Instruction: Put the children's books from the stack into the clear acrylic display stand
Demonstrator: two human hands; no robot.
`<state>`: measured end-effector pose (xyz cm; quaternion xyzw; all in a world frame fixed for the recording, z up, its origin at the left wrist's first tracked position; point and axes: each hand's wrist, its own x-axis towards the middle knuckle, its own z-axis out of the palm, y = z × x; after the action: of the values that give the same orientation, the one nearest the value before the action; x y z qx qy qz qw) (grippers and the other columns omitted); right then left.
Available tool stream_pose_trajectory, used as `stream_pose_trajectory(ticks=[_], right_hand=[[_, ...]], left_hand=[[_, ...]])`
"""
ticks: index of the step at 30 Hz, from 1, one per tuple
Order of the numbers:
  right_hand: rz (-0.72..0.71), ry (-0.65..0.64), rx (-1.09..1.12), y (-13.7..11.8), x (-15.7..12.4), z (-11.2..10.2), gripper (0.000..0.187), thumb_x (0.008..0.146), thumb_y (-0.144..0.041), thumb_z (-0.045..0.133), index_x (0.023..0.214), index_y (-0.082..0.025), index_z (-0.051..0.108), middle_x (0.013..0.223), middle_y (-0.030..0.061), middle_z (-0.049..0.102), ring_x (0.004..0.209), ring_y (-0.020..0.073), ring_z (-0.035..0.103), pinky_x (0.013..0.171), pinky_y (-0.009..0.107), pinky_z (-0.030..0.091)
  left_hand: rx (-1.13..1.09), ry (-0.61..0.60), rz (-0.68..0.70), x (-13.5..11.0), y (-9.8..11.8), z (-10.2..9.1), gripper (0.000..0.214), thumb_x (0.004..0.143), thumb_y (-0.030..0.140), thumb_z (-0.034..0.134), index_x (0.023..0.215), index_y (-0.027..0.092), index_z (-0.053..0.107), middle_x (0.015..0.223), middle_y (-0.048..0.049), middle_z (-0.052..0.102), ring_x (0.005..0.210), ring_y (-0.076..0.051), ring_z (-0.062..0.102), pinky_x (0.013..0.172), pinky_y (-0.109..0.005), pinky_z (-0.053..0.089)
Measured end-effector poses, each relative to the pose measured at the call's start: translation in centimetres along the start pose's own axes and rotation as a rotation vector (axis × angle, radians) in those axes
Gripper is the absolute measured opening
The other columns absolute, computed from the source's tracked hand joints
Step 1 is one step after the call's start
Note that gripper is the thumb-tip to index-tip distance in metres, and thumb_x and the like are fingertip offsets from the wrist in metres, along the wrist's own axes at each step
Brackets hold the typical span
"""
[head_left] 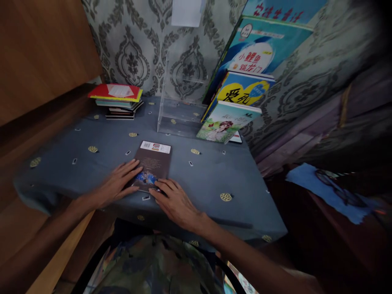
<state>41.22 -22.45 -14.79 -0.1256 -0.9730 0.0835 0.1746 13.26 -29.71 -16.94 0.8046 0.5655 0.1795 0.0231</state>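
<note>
A brown paperback book point(154, 163) lies flat on the grey-blue tablecloth point(208, 175), a white barcode label at its far end. My left hand point(118, 183) rests open on the book's near left corner, fingers stretched flat. My right hand point(173, 200) lies open at the book's near right corner, its fingertips touching the edge. Neither hand grips the book.
A stack of books point(118, 100) with a red cover on top sits at the far left. A clear acrylic stand point(180, 110) stands at the back. Several children's books point(241, 90) lean against the patterned wall on the right. A wooden panel point(39, 53) rises on the left.
</note>
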Motion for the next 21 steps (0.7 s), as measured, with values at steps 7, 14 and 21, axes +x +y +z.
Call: stream_pose_trajectory(ticks=[7, 14, 21], right_hand=[[0.000, 0.013, -0.016, -0.7, -1.1, -0.2, 0.036, 0.100, -0.020, 0.053, 0.135, -0.020, 0.060, 0.131, 0.0132, 0.066, 0.130, 0.0247, 0.054, 0.107, 0.046, 0.049], [-0.039, 0.190, 0.016, -1.5, -5.3, 2.1, 0.039, 0.094, -0.041, 0.067, 0.127, -0.022, 0.066, 0.121, 0.0131, 0.073, 0.121, 0.0265, 0.060, 0.107, 0.051, 0.047], [-0.119, 0.260, 0.032, -1.2, -6.1, -0.1, 0.029, 0.096, -0.026, 0.064, 0.124, -0.024, 0.068, 0.115, 0.0092, 0.076, 0.114, 0.0238, 0.065, 0.100, 0.047, 0.052]], left_hand=[[0.065, -0.038, 0.078, -1.3, 1.7, -0.1, 0.107, 0.083, 0.069, 0.064, 0.163, 0.022, 0.011, 0.166, -0.0192, 0.026, 0.153, -0.039, 0.025, 0.119, -0.058, 0.033], [0.150, 0.024, 0.126, -3.5, 4.9, -0.1, 0.076, 0.096, 0.013, 0.047, 0.163, 0.029, 0.014, 0.162, -0.0100, 0.039, 0.148, -0.027, 0.039, 0.117, -0.046, 0.041], [0.138, 0.063, 0.178, -4.0, 5.8, -1.5, 0.065, 0.100, 0.024, 0.050, 0.160, 0.033, 0.026, 0.155, -0.0076, 0.050, 0.141, -0.026, 0.050, 0.116, -0.048, 0.043]])
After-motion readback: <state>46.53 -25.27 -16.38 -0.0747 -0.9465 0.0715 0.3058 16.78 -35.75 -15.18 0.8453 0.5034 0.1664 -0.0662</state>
